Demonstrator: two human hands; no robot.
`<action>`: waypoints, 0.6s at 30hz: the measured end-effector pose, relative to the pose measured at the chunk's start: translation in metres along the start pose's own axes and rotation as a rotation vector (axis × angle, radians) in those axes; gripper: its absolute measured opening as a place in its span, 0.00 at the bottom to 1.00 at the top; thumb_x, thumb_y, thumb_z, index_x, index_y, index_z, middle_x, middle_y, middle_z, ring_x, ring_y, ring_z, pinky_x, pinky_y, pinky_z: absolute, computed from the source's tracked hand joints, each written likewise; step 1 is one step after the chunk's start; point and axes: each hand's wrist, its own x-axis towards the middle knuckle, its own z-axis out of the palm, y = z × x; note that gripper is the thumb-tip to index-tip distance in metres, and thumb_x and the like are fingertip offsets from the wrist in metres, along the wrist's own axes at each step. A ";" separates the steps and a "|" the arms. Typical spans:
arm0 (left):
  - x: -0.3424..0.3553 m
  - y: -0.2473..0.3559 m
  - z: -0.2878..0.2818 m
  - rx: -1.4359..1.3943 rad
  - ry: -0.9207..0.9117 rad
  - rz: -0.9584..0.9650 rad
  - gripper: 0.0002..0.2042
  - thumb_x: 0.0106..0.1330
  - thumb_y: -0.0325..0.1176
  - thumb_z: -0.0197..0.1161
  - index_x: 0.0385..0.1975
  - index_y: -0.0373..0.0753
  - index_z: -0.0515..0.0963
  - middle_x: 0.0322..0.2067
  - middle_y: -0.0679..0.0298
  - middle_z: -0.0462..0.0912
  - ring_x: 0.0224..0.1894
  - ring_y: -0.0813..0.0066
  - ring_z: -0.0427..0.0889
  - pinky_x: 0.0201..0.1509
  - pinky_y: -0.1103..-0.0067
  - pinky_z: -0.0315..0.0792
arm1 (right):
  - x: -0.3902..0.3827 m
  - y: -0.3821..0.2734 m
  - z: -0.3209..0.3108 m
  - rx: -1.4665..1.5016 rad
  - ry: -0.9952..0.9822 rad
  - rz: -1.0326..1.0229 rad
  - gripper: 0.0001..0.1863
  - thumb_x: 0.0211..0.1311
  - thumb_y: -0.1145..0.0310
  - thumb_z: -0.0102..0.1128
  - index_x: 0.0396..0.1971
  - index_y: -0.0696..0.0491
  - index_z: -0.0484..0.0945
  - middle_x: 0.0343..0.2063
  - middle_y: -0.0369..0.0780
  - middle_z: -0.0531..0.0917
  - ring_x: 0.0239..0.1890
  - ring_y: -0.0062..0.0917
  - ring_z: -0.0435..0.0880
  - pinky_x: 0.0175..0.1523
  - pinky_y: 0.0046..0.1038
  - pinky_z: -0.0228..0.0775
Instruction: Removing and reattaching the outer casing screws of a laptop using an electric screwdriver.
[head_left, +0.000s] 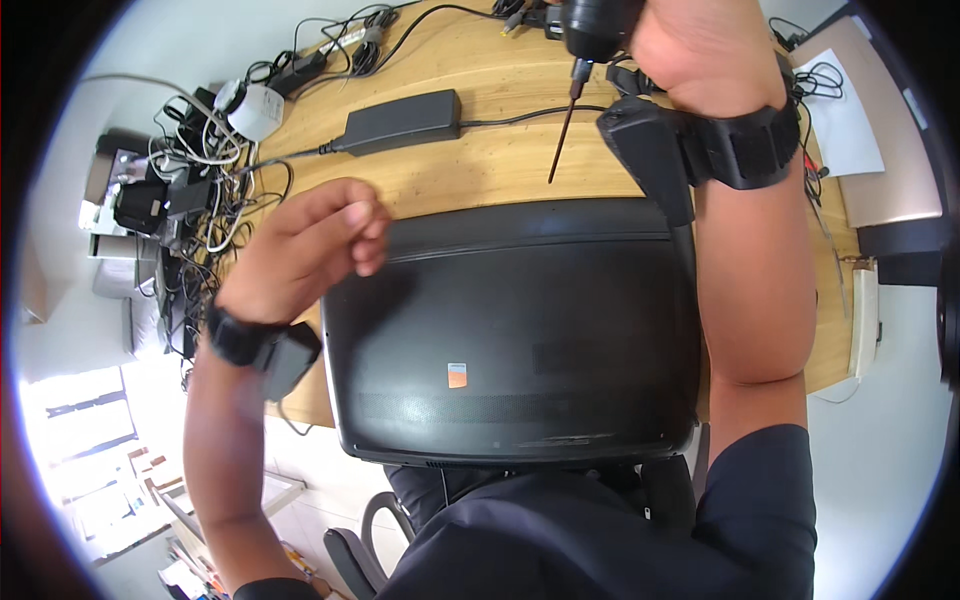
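A black laptop (520,340), seemingly underside up, lies at the near edge of the wooden table with a small orange and blue sticker on it. Over its far left corner hovers my left hand (310,245), fingers curled and thumb pressed against them; whatever they may hold is hidden. At the top right my right hand (700,50) grips a black electric screwdriver (595,28), partly cut off by the frame's edge. Its long thin bit (565,135) points down, above the table just beyond the laptop's far edge. Each wrist wears a black strap with a small device.
Beyond the laptop lies a black power adapter (405,120) with its cord. Tangled cables (215,190) and a white plug-like block (255,110) crowd the left side. More cords lie along the back. A white paper sheet (840,115) is at the far right.
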 end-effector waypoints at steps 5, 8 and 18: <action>0.064 -0.005 0.030 -0.138 -0.117 -0.103 0.06 0.80 0.32 0.51 0.39 0.39 0.69 0.34 0.68 0.67 0.35 0.78 0.67 0.41 0.78 0.67 | -0.001 -0.013 -0.004 -0.025 -0.038 0.100 0.10 0.63 0.69 0.66 0.37 0.58 0.76 0.23 0.38 0.79 0.23 0.24 0.79 0.32 0.26 0.73; 0.093 -0.009 0.035 -0.197 -0.199 -0.162 0.06 0.79 0.31 0.50 0.38 0.38 0.68 0.35 0.68 0.67 0.36 0.77 0.67 0.42 0.77 0.68 | 0.010 -0.004 -0.015 -0.024 -0.087 0.099 0.11 0.63 0.69 0.65 0.37 0.59 0.76 0.22 0.38 0.78 0.22 0.23 0.78 0.30 0.25 0.72; 0.116 -0.005 0.035 -0.258 -0.268 -0.183 0.07 0.79 0.32 0.52 0.38 0.37 0.70 0.36 0.66 0.73 0.37 0.75 0.72 0.43 0.78 0.72 | 0.008 -0.010 -0.017 0.074 -0.076 0.087 0.09 0.61 0.69 0.65 0.33 0.58 0.75 0.19 0.37 0.76 0.19 0.22 0.74 0.26 0.24 0.69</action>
